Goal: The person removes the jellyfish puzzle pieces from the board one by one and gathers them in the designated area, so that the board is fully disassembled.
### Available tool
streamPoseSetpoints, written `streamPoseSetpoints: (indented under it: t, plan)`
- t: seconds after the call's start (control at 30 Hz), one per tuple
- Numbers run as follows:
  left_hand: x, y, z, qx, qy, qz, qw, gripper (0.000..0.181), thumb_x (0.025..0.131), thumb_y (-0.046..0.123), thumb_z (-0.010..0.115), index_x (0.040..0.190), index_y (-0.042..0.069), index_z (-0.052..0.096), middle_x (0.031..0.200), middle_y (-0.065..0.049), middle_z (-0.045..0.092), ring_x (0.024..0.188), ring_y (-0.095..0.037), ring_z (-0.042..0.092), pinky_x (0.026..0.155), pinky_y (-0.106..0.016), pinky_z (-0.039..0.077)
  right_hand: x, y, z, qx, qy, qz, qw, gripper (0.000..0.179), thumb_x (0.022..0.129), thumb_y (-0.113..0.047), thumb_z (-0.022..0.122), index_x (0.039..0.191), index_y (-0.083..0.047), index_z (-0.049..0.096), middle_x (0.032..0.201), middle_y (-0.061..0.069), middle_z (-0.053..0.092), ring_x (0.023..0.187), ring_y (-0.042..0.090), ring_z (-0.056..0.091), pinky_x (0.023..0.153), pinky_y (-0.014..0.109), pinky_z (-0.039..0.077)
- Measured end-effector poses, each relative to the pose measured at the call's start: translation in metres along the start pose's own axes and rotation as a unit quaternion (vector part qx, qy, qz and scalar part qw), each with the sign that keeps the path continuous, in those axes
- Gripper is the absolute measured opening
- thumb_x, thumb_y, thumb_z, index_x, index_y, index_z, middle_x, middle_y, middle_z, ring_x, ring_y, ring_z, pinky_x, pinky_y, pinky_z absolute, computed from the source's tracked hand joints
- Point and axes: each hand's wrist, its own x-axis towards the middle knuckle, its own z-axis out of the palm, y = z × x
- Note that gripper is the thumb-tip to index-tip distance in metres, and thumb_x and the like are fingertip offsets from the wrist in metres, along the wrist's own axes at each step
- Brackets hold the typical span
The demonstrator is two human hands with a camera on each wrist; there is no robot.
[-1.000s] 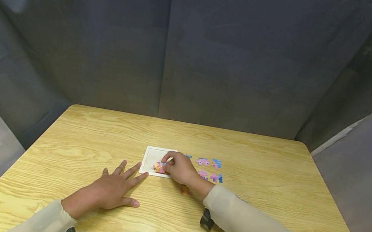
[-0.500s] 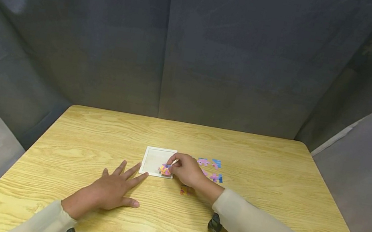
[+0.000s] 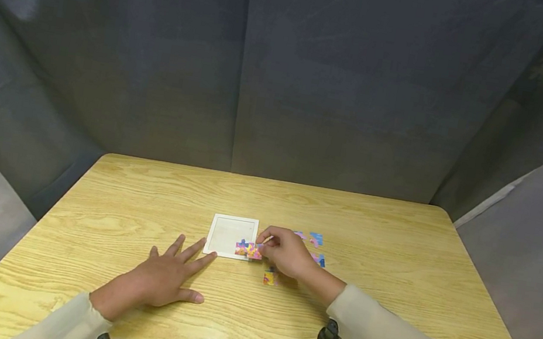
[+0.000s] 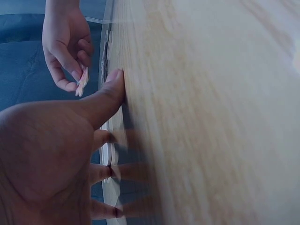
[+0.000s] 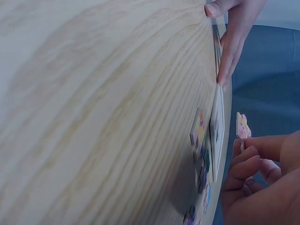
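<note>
My left hand (image 3: pixel 166 277) lies spread on the table, its fingertips at the near left corner of a white puzzle tray (image 3: pixel 212 231). My right hand (image 3: pixel 288 253) pinches a pink and yellow jigsaw piece (image 3: pixel 255 251) between thumb and fingers. The right wrist view shows this piece held up off the tabletop. Below and left of it, another jigsaw piece (image 3: pixel 240 249) appears to lie in the tray's near right part. Most of the tray's floor shows bare.
A loose yellow-orange jigsaw piece (image 3: pixel 269 277) lies on the wooden table (image 3: pixel 150 192), nearer than the right hand. Several pink and blue pieces (image 3: pixel 316 239) lie beyond and right of that hand, which partly covers them. Dark curtains (image 3: pixel 343 86) hang behind the table.
My right hand has moved right with the jigsaw piece, from over the tray to past its right edge. A piece in the tray now shows beside it. The left hand stays still.
</note>
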Motion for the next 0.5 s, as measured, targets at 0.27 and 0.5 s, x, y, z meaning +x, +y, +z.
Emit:
streamPoseSetpoints:
  t: [0.27, 0.5]
  plan:
    - [-0.001, 0.001, -0.001, -0.003, -0.001, -0.003, 1.0000, 0.089, 0.092, 0.070, 0.058, 0.165, 0.030, 0.027, 0.173, -0.010, 0.013, 0.152, -0.057, 0.012, 0.097, -0.088, 0.027, -0.011, 0.008, -0.011, -0.010, 0.013, 0.001, 0.9999, 0.011, 0.100, -0.005, 0.065, 0.110, -0.002, 0.069, 0.091, 0.010, 0.069, 0.077, 0.022, 0.061, 0.061, 0.023, 0.046]
    - [-0.001, 0.002, -0.002, -0.003, -0.002, -0.004, 1.0000, 0.089, 0.092, 0.069, 0.059, 0.164, 0.030, 0.027, 0.173, -0.009, 0.013, 0.152, -0.057, 0.012, 0.097, -0.088, 0.027, -0.025, 0.015, -0.023, -0.005, 0.019, 0.005, 0.9998, 0.010, 0.100, -0.005, 0.064, 0.108, -0.002, 0.069, 0.094, 0.010, 0.066, 0.075, 0.023, 0.058, 0.061, 0.023, 0.047]
